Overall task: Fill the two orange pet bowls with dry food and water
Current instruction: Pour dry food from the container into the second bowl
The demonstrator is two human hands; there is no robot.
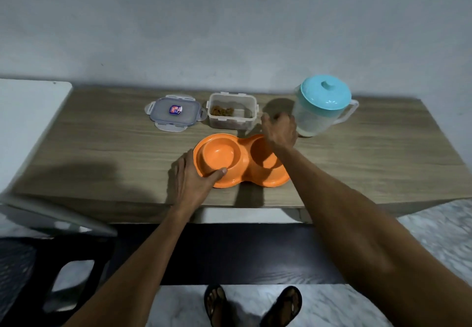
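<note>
Lid, container, pitcher stand left-to-right behind bowls.

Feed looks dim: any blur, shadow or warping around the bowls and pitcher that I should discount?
Head view: dim, soft light; the right hand shades the right bowl; its lower corners smear; the wide lens bows the table edges; the pitcher and left bowl read sharp.

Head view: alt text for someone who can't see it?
The left hand grips the left rim of the orange double bowl on a table while the right hand is beside the teal-lidded pitcher. Behind sit an open kibble container and its lid.
</note>
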